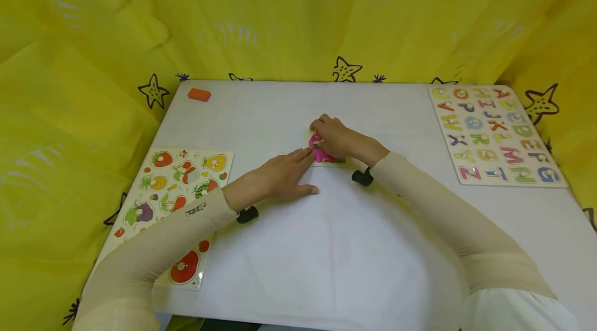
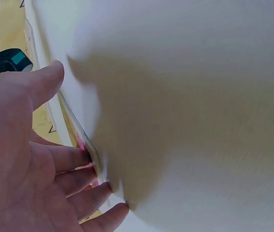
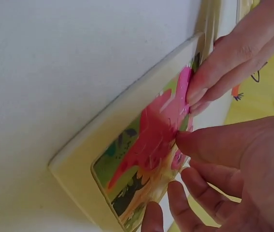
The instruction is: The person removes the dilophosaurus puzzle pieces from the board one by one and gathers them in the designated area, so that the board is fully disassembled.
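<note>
A small puzzle board (image 3: 105, 118) with a picture of a pink dinosaur (image 3: 149, 133) lies flat in the middle of the table. The left hand (image 1: 286, 173) rests beside it with fingers straight, and their tips press on the dinosaur's near left part; its thumb is spread away. From the right, the right hand (image 1: 338, 137) reaches over the board. Its thumb (image 3: 199, 140) presses on the dinosaur, and its curled fingers come down around the pink head piece (image 3: 177, 160). The right hand covers part of the board in the head view.
A fruit and vegetable peg board (image 1: 216, 230) lies at left, partly under the left forearm. At right lies a letter peg board (image 1: 471, 165). An orange block (image 1: 199, 95) sits near the back left corner. A yellow curtain (image 1: 289, 15) hangs behind the white table (image 1: 354, 269).
</note>
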The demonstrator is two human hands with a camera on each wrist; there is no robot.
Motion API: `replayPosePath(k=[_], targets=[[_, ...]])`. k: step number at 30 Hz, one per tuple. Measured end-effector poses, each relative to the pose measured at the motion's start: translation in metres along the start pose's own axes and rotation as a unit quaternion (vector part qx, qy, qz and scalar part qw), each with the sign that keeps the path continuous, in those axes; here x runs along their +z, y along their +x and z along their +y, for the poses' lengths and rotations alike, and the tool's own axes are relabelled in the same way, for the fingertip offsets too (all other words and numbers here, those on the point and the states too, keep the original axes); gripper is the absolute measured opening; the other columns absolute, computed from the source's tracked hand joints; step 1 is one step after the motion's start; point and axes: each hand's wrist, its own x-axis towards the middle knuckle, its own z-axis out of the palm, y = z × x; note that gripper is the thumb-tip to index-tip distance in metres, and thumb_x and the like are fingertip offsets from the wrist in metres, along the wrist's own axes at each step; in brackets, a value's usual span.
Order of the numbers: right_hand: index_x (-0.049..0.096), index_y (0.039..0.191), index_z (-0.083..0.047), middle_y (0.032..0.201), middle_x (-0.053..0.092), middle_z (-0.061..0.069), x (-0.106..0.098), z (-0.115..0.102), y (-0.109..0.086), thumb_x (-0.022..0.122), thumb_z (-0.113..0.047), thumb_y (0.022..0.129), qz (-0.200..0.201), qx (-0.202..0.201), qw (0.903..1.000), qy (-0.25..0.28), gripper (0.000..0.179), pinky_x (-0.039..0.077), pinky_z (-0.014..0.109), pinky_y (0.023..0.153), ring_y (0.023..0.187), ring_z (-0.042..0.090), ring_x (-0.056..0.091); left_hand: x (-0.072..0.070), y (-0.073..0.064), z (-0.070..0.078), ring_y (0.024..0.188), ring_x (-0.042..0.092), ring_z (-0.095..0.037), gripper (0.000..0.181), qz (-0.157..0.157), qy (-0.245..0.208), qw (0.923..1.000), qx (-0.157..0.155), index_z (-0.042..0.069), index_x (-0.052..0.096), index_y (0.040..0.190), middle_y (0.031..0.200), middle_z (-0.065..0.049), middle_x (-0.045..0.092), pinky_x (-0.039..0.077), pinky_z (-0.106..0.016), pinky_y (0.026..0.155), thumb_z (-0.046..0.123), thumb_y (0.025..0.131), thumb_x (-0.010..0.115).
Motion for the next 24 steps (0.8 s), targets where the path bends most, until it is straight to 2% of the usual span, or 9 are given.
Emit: replayPosePath(k=[12, 18, 24], targets=[[0.049, 0.144, -0.003, 0.145, 0.044, 0.024, -0.001, 0.006, 0.0, 0.061, -0.012, 0.106, -0.01, 0.011, 0.9991, 0.04, 0.041, 0.043, 0.055, 0.117, 0.133, 0.04, 0.046, -0.002, 0.0, 0.001, 0.163, 0.019, -0.028, 0.096, -0.008, 0.0, 1.0, -0.001, 0.012, 0.017, 0.17, 0.178, -0.007, 0.013, 0.029, -0.051, 0.128, 0.067, 0.101, 0.054], [0.048, 0.142, -0.006, 0.14, 0.047, 0.026, 0.002, 0.01, 0.0, 0.063, -0.012, 0.106, 0.013, -0.003, 0.9983, 0.056, 0.039, 0.046, 0.055, 0.113, 0.129, 0.04, 0.052, -0.004, -0.001, 0.001, 0.163, 0.019, -0.028, 0.096, -0.014, 0.002, 0.9999, -0.003, 0.012, 0.017, 0.17, 0.178, -0.007, 0.013, 0.028, -0.05, 0.129, 0.067, 0.101, 0.054], [0.053, 0.134, -0.005, 0.127, 0.055, 0.024, 0.002, 0.011, -0.002, 0.053, -0.006, 0.109, 0.05, -0.025, 0.9948, 0.085, 0.025, 0.051, 0.05, 0.106, 0.117, 0.036, 0.057, -0.003, -0.001, 0.0, 0.163, 0.02, -0.029, 0.096, -0.007, 0.0, 1.0, 0.003, 0.01, 0.018, 0.17, 0.178, -0.008, 0.016, 0.029, -0.05, 0.128, 0.066, 0.101, 0.056]])
